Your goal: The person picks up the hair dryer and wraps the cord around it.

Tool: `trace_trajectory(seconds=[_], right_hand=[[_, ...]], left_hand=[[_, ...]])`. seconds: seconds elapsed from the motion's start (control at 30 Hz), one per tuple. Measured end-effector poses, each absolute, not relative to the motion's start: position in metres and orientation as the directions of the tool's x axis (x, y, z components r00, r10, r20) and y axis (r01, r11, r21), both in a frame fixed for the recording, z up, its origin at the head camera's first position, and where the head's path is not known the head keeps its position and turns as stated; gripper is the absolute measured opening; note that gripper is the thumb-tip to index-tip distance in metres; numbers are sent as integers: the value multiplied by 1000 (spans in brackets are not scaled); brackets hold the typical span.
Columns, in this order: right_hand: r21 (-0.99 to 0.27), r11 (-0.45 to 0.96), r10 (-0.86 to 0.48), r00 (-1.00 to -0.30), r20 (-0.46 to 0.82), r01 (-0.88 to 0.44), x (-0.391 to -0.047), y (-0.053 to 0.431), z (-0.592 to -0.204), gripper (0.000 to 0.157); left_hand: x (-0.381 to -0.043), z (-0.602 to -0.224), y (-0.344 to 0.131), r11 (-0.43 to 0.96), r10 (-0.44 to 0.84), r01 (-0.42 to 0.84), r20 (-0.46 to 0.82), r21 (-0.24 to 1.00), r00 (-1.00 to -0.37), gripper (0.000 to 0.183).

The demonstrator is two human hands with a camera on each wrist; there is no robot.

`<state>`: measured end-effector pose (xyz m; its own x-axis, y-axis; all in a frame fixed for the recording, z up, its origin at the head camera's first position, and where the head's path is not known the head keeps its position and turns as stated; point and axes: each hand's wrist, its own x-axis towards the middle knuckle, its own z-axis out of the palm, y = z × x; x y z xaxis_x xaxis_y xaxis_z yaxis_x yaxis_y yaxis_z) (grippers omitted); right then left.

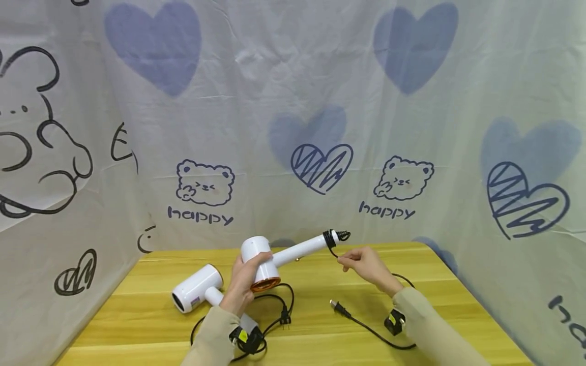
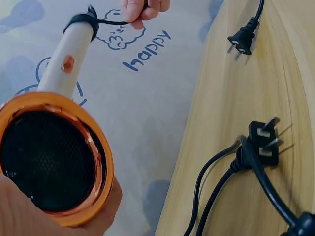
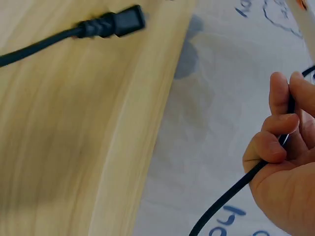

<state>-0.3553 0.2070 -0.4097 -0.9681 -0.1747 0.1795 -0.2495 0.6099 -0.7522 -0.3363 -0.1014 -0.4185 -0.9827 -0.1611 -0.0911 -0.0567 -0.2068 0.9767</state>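
Note:
My left hand (image 1: 244, 279) grips the head of a white hair dryer (image 1: 256, 250), held above the table with its handle pointing right. An orange ring (image 2: 106, 162) surrounds the dark mesh at one end of that head. Black power cord (image 1: 328, 239) is wound around the handle's end. To the right, my right hand (image 1: 366, 264) pinches the cord (image 3: 231, 191) between thumb and fingertips, and a short length runs from there to the coil. The cord's plug (image 1: 340, 308) lies on the table below, two prongs showing.
A second white hair dryer (image 1: 197, 288) lies on the left of the wooden table (image 1: 311, 351), partly behind my left forearm. Its black cord bunches by that wrist, with a plug (image 1: 285, 317) near the middle. A printed curtain (image 1: 274, 66) hangs behind the table.

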Motion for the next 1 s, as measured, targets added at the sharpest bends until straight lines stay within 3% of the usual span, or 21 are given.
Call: trace_trajectory(seconds=[0.23, 0.47, 0.6, 0.83, 1.0], right_hand=[[-766, 604, -187, -974, 130, -219, -366, 213, -408, 33], [-723, 607, -283, -939, 193, -331, -375, 218, -403, 12], [-632, 641, -368, -897, 245, -435, -376, 221, -395, 16], [-516, 722, -348, -887, 304, -460, -371, 210, -387, 13], [-480, 748, -311, -881, 356, -458, -363, 194, -379, 12]], left_hand=[[-338, -423, -104, -193, -48, -96, -107, 976, -993, 75], [-338, -424, -113, -129, 46, -104, -98, 986, -994, 76], [-337, -420, -117, -48, 98, -67, -62, 997, -993, 76], [-339, -410, -116, 160, 60, 68, 59, 985, -996, 83], [-337, -409, -113, 211, 7, 117, 118, 970, -993, 82]])
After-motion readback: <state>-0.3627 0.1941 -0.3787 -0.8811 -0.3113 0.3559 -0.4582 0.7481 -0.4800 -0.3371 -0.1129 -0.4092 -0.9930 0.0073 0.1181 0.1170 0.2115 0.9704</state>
